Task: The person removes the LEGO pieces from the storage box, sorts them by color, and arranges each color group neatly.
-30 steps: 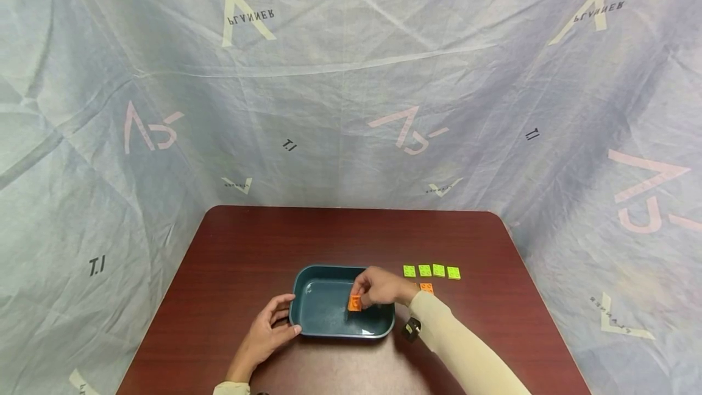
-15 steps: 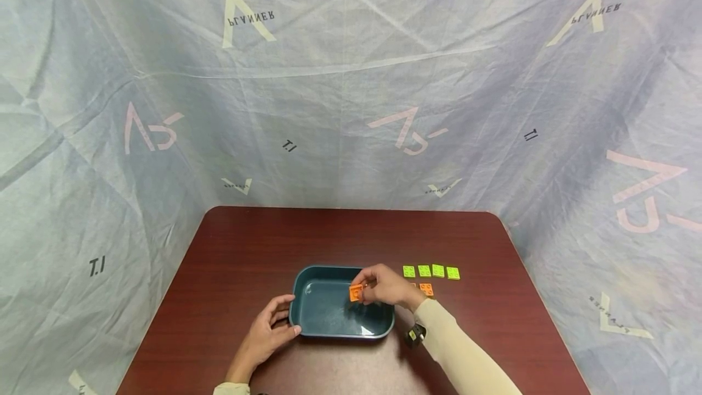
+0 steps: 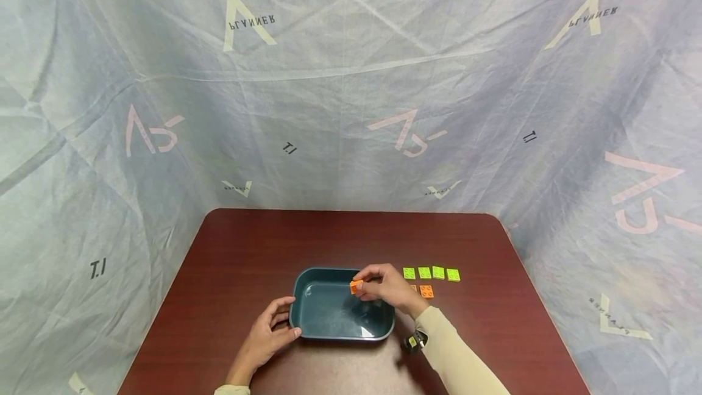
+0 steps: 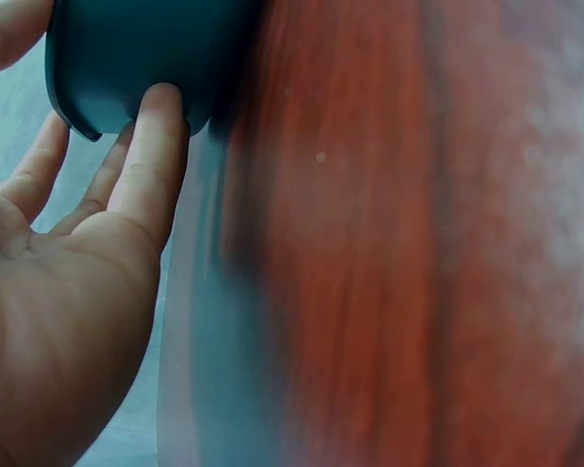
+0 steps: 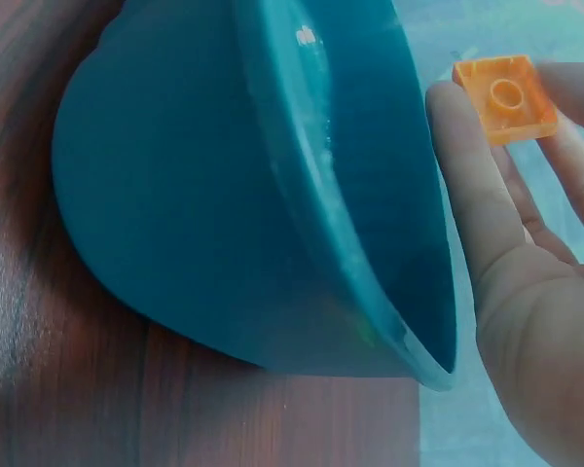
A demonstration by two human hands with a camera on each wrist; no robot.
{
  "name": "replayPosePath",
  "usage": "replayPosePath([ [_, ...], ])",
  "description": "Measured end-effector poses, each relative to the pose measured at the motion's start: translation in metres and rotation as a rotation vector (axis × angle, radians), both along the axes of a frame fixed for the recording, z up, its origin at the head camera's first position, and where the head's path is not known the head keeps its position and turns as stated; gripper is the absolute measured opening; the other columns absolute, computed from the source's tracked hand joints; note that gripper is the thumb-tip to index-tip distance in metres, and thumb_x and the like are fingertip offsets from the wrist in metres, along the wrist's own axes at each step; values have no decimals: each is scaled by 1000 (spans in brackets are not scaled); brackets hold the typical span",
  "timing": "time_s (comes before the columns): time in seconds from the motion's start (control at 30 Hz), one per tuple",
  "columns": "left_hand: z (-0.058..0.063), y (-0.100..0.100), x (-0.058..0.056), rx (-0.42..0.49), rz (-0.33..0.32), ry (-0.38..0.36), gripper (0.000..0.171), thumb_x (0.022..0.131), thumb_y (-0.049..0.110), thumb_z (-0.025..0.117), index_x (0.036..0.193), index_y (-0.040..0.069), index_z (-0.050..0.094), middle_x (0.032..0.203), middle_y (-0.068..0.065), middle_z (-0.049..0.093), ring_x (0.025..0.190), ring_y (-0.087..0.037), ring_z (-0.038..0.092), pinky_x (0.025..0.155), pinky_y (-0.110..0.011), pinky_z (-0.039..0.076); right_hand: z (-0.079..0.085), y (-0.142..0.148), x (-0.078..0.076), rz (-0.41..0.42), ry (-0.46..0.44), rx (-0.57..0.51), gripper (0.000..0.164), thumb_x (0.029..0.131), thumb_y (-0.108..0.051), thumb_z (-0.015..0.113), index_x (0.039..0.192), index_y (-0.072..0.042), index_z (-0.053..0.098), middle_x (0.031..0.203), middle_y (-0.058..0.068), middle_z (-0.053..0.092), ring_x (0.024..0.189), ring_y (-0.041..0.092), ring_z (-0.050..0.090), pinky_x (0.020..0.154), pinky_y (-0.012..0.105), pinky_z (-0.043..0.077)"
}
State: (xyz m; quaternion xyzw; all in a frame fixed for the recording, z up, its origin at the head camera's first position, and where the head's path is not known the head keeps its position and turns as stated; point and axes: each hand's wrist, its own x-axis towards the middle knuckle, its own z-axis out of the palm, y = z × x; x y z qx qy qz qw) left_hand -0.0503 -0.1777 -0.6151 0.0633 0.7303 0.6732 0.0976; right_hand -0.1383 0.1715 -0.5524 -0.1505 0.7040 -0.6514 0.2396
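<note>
My right hand (image 3: 386, 288) pinches an orange toy building brick (image 3: 356, 286) between thumb and fingertips, over the right half of a dark teal rectangular dish (image 3: 340, 339). In the right wrist view the brick (image 5: 506, 97) turns its hollow underside with a round tube to the camera, just beyond the dish's rim (image 5: 321, 185). At the dish's left end, my left hand (image 3: 263, 335) rests with spread fingers and thumb against the rim. The left wrist view shows its straight fingers (image 4: 154, 146) touching the outer wall (image 4: 146, 49).
Several lime-green bricks (image 3: 425, 273) lie in a row on the dark red wooden table (image 3: 263, 239), right of the dish. An orange brick (image 3: 426, 292) lies in front of that row, with another partly hidden behind my right wrist. Printed cloth (image 3: 340, 108) hangs around the table.
My right hand has lifted the orange brick away from the dish's floor, toward its far side, and tilted it. The left hand and the dish have stayed in place.
</note>
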Motion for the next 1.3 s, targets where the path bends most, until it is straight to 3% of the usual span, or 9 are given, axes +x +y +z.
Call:
replayPosePath([
  [0.17, -1, 1, 1, -4, 5, 3, 71, 90, 2, 83, 152, 5, 50, 147, -25, 56, 133, -43, 57, 97, -29, 59, 1, 5, -1, -23, 17, 0, 24, 99, -13, 76, 119, 1, 74, 116, 29, 75, 97, 33, 79, 91, 63, 60],
  [0.3, 0, 1, 1, -9, 6, 10, 69, 90, 3, 82, 152, 5, 50, 147, -25, 56, 133, -43, 58, 96, -30, 59, 3, 10, -1, -38, 73, 23, 26, 97, -8, 77, 120, 3, 73, 117, 32, 73, 93, 16, 78, 86, 44, 64],
  [0.37, 0, 1, 1, -10, 6, 14, 68, 91, 3, 82, 151, 6, 51, 147, -24, 56, 132, -44, 58, 95, -29, 59, 3, 12, -1, -54, 92, 27, 27, 96, -6, 77, 120, 5, 72, 117, 31, 73, 93, 14, 77, 84, 35, 63],
  [0.53, -1, 0, 1, -28, -1, 40, 66, 91, 4, 82, 151, 6, 53, 151, -22, 54, 133, -45, 58, 95, -27, 58, 5, 19, 0, -124, 104, 31, 27, 93, -3, 79, 117, 7, 73, 118, 29, 74, 97, 18, 78, 84, 33, 64],
  [0.73, -2, 0, 2, -28, -8, 43, 64, 91, 5, 82, 150, 6, 54, 151, -23, 54, 132, -45, 59, 94, -25, 59, 7, 33, 1, -200, 133, -1, 28, 89, 4, 79, 116, 10, 73, 128, 31, 69, 100, 12, 77, 83, 28, 64],
  [0.9, -2, 1, 3, -23, -2, 32, 64, 92, 4, 82, 149, 7, 54, 148, -23, 56, 132, -45, 59, 93, -24, 59, 12, 49, 3, -254, 190, 73, 28, 88, -5, 85, 116, -2, 78, 130, 22, 72, 110, 24, 75, 83, 27, 63],
  [1.07, -2, 2, 2, -6, -5, 47, 64, 92, 3, 81, 150, 6, 53, 146, -24, 56, 131, -44, 61, 92, -25, 60, 16, 66, 4, -310, 204, 133, 37, 89, -8, 85, 125, -6, 77, 132, 17, 73, 120, 35, 71, 83, 25, 62],
  [1.3, -2, 5, 6, -2, 18, 37, 63, 92, 4, 82, 149, 5, 54, 141, -25, 59, 126, -38, 65, 91, -26, 61, 17, 91, 12, -365, 185, 188, 44, 92, -8, 82, 135, -6, 72, 137, 15, 71, 122, 30, 72, 87, 25, 62],
])
